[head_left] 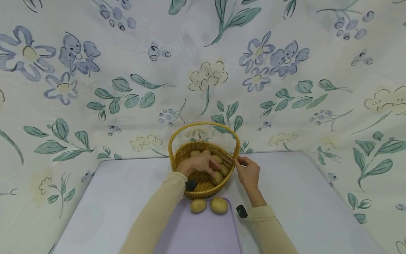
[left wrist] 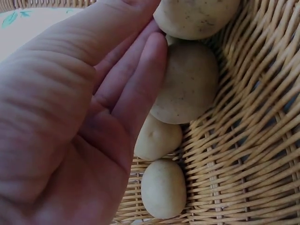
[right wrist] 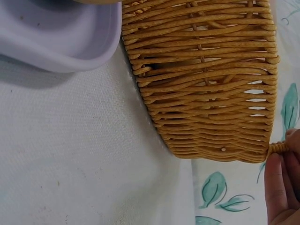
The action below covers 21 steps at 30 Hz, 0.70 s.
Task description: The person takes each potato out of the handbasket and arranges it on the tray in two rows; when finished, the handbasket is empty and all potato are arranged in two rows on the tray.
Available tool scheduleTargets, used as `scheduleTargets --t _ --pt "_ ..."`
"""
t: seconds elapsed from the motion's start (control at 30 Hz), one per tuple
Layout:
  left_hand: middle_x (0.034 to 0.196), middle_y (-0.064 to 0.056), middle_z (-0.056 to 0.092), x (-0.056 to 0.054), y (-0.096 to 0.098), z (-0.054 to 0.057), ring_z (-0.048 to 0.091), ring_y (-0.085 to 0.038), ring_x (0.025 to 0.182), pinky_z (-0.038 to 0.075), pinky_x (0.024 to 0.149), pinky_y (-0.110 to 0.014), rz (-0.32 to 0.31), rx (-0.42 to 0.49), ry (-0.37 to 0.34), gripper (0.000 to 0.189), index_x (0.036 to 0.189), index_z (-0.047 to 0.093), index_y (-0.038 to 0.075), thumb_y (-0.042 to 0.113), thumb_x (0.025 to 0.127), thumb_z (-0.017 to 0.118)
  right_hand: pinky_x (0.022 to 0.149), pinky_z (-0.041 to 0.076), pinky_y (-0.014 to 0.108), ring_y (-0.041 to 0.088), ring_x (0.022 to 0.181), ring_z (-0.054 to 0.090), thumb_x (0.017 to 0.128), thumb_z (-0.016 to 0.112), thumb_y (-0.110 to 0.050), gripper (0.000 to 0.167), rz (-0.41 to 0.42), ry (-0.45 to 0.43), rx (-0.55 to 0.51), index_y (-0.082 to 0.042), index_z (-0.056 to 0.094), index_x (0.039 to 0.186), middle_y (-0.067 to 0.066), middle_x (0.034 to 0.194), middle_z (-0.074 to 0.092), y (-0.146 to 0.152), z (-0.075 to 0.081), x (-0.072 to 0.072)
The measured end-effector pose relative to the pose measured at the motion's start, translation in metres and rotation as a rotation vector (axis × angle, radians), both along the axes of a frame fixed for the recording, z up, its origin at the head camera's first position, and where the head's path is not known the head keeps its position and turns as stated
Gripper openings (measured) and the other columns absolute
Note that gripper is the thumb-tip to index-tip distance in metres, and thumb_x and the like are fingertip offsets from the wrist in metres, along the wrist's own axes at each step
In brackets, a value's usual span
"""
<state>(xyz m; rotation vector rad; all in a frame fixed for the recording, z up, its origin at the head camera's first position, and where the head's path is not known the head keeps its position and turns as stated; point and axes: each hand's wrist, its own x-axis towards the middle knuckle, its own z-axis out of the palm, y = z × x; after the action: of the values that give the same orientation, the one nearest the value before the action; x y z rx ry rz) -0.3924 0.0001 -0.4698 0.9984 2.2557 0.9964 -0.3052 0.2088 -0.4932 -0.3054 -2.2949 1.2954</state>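
Note:
A wicker basket (head_left: 203,193) with a tall arched handle stands on the table and holds several potatoes, mostly along its right side. My left hand (head_left: 200,163) reaches inside, its thumb and fingertips at a potato (head_left: 217,178) near the front right. In the left wrist view, that potato (left wrist: 197,16) sits at the fingertips, partly cut off by the frame, and the little finger lies against another potato (left wrist: 187,84). At the basket's right side, my right hand (head_left: 248,173) pinches the foot of the handle (head_left: 236,150); part of this grip shows in the right wrist view.
Just in front of the basket lies a shallow lilac tray (head_left: 203,233). Two potatoes, a smaller one (head_left: 198,205) and a larger one (head_left: 219,205), rest at its far end. A flower-patterned sheet (head_left: 203,102) rises behind the white table (head_left: 285,197).

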Motion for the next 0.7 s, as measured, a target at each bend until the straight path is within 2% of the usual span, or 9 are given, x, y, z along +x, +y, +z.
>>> scheduleTargets --t 0.27,0.53,0.7 --pt "0.108 -0.007 0.079 -0.0002 0.0002 0.0013 0.075 -0.016 0.099 0.061 0.085 -0.023 0.008 -0.038 -0.020 0.038 0.111 0.079 0.006 0.005 0.075 0.089 0.064 0.053 0.022 0.028 0.091 0.077 0.090 0.080 -0.023 0.019 -0.001 0.011 0.000 -0.007 0.081 0.099 0.013 0.096 0.080 -0.0002 0.0018 0.0003" --pt "0.108 0.000 0.080 0.0021 0.0032 0.0023 0.074 -0.013 0.103 0.059 0.090 -0.021 -0.060 -0.108 0.046 0.039 0.114 0.080 0.014 0.012 0.076 0.089 0.068 0.055 0.026 0.028 0.090 0.077 0.090 0.080 -0.023 0.018 -0.005 0.026 0.011 -0.007 0.081 0.099 0.012 0.095 0.080 -0.0001 0.0008 0.0012" --pt "0.106 0.002 0.079 0.0036 0.0038 0.0022 0.073 -0.011 0.102 0.058 0.090 -0.021 -0.062 -0.129 0.056 0.037 0.110 0.081 0.017 0.014 0.074 0.090 0.072 0.057 0.031 0.028 0.091 0.077 0.089 0.080 -0.022 0.017 -0.010 0.020 0.009 -0.008 0.081 0.099 0.012 0.096 0.080 -0.0012 0.0013 0.0021"
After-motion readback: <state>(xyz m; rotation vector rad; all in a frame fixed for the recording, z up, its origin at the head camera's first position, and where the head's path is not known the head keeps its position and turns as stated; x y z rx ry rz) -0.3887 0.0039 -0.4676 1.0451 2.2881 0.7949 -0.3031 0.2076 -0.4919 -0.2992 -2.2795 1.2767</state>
